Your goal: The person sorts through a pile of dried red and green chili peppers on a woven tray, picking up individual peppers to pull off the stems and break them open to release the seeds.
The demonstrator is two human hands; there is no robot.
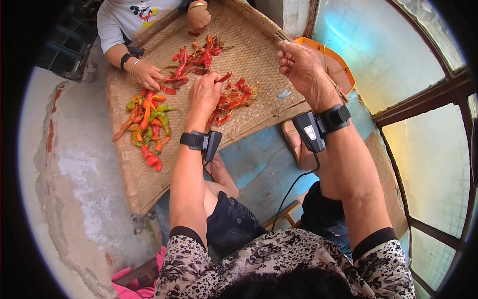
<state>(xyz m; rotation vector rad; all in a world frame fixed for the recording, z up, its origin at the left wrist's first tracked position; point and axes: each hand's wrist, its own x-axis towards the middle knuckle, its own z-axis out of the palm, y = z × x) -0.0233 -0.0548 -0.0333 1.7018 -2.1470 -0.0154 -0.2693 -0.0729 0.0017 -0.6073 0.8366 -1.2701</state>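
My left hand (203, 97) is over the woven bamboo tray (271, 107), closed on a red chili pepper piece (225, 77) that sticks out past its fingertips. Just below and right of it lies a small pile of split red peppers (236, 99). My right hand (303, 67) is raised over the tray's right edge, fingers curled with the thumb pressed against them; whether anything is pinched there is hidden. Behind that hand shows an orange-rimmed container (343, 70). Both my wrists wear black straps with small devices.
Whole red, orange and green peppers (149, 119) are heaped on the tray's left side. More red peppers (201, 57) lie farther back. Across the tray are a person's two hands, one (147, 74) by the peppers, the other (198, 19) at the far edge. Window panes (433, 164) stand at right.
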